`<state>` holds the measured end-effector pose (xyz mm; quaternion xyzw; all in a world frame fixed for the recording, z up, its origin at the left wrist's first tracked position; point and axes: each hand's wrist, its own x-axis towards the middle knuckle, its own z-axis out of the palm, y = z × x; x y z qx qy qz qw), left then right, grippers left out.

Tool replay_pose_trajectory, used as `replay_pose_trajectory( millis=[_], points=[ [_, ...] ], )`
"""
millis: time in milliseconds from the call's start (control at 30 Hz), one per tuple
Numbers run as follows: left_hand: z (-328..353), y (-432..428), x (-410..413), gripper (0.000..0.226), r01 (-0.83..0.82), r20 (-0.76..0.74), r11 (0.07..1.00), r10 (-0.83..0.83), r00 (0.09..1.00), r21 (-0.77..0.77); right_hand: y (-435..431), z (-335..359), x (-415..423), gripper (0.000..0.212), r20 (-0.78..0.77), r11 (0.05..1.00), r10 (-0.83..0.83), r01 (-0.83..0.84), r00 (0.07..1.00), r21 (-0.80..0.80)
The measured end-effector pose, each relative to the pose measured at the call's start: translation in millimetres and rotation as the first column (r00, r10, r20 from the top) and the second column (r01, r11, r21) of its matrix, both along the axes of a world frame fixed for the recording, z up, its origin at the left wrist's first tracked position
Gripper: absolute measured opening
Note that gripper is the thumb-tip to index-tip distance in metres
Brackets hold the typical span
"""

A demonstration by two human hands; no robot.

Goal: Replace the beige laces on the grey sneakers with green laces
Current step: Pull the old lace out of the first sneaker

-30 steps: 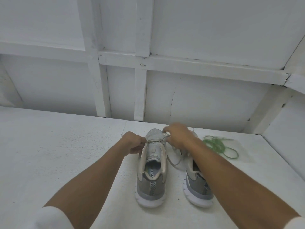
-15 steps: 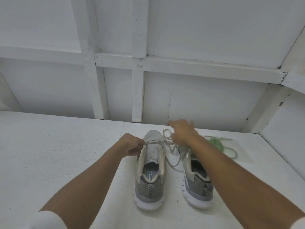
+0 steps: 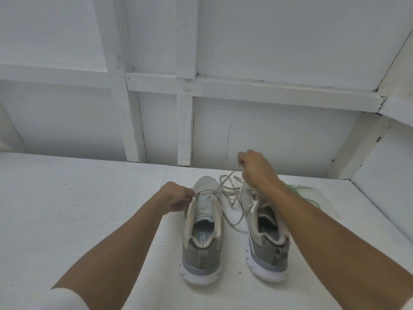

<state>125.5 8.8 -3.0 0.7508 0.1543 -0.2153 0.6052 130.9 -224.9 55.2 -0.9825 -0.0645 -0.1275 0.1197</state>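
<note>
we look down along two bare forearms stretched over a white worktop [image 3: 67, 209]. the left hand [image 3: 176, 196] is curled tight, its fingertips gripping the left edge of the lacing area on the left grey sneaker [image 3: 202, 258], which stands just beside it with its heel toward us. we cannot tell whether that hand also holds any lace. the right hand [image 3: 257, 171] is raised above the worktop, its fingers closed in a pinch on one strand of the beige lace [image 3: 228, 180]. that strand runs taut from the eyelets near the left sneaker's toe up to the right hand. more lace lies in loose loops between the two hands. the right grey sneaker [image 3: 268, 256] stands under the right wrist, partly hidden by the forearm. the green laces [image 3: 300, 188] lie heaped on the worktop beyond the right forearm, apart from both hands. a white panelled wall [image 3: 290, 135] rises past the hands.
</note>
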Motion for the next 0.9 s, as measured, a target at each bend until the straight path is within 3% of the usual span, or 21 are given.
replay_pose_trajectory(
  millis=[200, 300, 333, 467, 600, 767, 900],
  points=[
    [8, -1, -2, 0.019, 0.062, 0.001, 0.995, -0.063, 0.998, 0.083, -37, 44, -3, 0.015, 0.124, 0.995, -0.024, 0.012, 0.992, 0.094],
    [37, -11, -7, 0.039, 0.088, 0.173, 0.951, -0.144, 0.974, 0.296, -37, 67, -22, 0.013, 0.147, 0.974, 0.07, -0.1, 0.987, 0.205],
    [52, -16, -9, 0.047, 0.074, 0.272, 0.953, -0.158, 0.949, 0.295, -34, 74, -31, 0.012, 0.172, 0.96, 0.097, -0.138, 0.98, 0.245],
    [112, -50, -41, 0.075, 0.305, 0.538, 0.949, -0.297, 0.789, 0.076, -21, 98, -60, 0.009, 0.318, 0.907, 0.159, -0.266, 0.935, 0.326],
    [132, -69, -83, 0.045, 0.489, 0.622, 0.872, -0.39, 0.679, 0.014, -16, 119, -78, 0.009, 0.451, 0.879, 0.149, -0.326, 0.88, 0.347],
    [152, -49, -129, 0.033, 0.506, 0.683, 0.806, -0.183, 0.707, -0.308, -17, 120, -94, 0.009, 0.494, 0.88, 0.115, -0.32, 0.862, 0.352],
    [177, -45, -139, 0.037, 0.509, 0.741, 0.734, -0.011, 0.671, -0.45, 1, 92, -118, 0.017, 0.341, 0.875, 0.231, -0.348, 0.911, 0.337]
  ],
)
